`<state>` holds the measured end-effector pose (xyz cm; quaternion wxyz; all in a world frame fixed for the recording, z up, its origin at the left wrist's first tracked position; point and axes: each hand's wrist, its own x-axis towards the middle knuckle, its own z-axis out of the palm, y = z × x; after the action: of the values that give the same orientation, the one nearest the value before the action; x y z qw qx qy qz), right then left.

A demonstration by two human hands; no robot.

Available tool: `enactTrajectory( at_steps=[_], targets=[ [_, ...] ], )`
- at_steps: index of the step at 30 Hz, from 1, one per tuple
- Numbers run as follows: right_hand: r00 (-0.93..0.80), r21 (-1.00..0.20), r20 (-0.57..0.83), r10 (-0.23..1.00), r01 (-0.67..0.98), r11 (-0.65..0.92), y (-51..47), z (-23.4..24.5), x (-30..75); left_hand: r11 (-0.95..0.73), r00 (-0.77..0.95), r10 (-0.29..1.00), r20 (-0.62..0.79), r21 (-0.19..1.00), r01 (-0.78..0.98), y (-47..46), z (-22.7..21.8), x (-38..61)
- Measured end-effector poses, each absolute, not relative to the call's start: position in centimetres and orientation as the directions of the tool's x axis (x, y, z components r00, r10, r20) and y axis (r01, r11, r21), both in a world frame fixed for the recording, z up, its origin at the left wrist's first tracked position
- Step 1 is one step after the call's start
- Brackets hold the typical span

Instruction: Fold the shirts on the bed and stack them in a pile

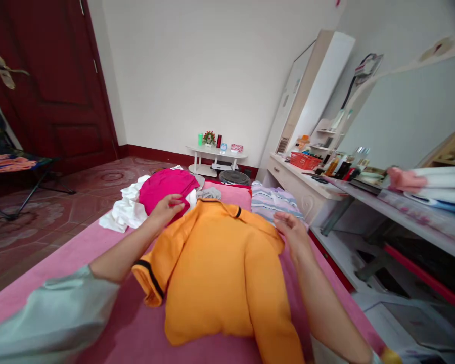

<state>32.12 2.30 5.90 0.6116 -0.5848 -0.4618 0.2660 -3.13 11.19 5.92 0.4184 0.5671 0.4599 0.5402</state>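
Note:
An orange polo shirt with black trim lies back side up on a pink bed cover. One sleeve is folded across its back. My left hand hovers at the shirt's left shoulder with fingers loosely curled, holding nothing. My right hand rests at the right shoulder, fingers apart and half bent, touching the fabric. Beyond the collar lie a magenta garment, white cloth, a small grey piece and a folded striped shirt.
A white desk with a red basket, bottles and a mirror runs along the right of the bed. A low white table stands by the far wall. A folding chair and a dark red door are at left.

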Motion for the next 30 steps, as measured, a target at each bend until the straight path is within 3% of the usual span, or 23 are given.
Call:
enactTrajectory(
  at_steps=[1,4,8,11,13,16,18,21,24,27,30],
  targets=[
    [0.444,-0.926,0.276,0.852,0.359,0.113,3.2,4.4,33.1,-0.211,-0.025,0.976,0.214,0.972,0.100,11.0,4.8,-3.4],
    [0.385,-0.871,0.261,0.885,0.488,0.045,4.6,1.1,34.1,-0.251,0.035,0.966,0.255,0.908,0.335,9.3,2.0,-4.4],
    [0.296,-0.808,0.236,0.926,0.588,0.017,4.4,-0.8,32.5,-0.368,0.272,0.929,0.251,0.542,0.756,6.3,0.0,-4.6],
    [0.261,-0.724,0.246,0.934,0.690,-0.002,4.0,-1.5,31.1,-0.346,0.291,0.935,0.203,0.343,0.873,4.9,-0.9,-3.8],
    [0.240,-0.629,0.251,0.938,0.777,-0.030,3.8,-1.8,30.5,-0.311,0.263,0.945,0.195,0.289,0.906,4.6,-1.2,-3.6],
    [0.220,-0.562,0.218,0.951,0.825,-0.062,3.5,-1.3,30.4,-0.269,0.225,0.960,0.165,0.329,0.905,5.1,-1.2,-4.1],
    [0.220,-0.639,0.167,0.961,0.766,-0.065,3.1,-0.2,30.7,-0.279,0.254,0.960,0.115,0.411,0.868,5.8,-0.5,-5.2],
    [0.236,-0.857,0.065,0.969,0.510,-0.067,2.5,2.2,31.3,-0.288,0.387,0.922,-0.015,0.643,0.710,6.6,1.7,-6.9],
    [0.245,-0.963,0.007,0.970,0.263,-0.059,1.9,4.5,31.8,-0.140,0.440,0.895,-0.076,0.888,0.438,7.4,4.6,-7.4],
    [0.413,-0.995,0.095,0.906,0.069,0.073,1.9,5.4,31.7,-0.085,0.249,0.968,0.029,0.972,0.220,8.9,6.3,-6.6],
    [0.565,-0.953,0.217,0.796,-0.052,0.297,2.4,5.1,31.3,-0.315,-0.040,0.942,0.333,0.921,0.230,10.7,6.0,-5.7]
  ],
)
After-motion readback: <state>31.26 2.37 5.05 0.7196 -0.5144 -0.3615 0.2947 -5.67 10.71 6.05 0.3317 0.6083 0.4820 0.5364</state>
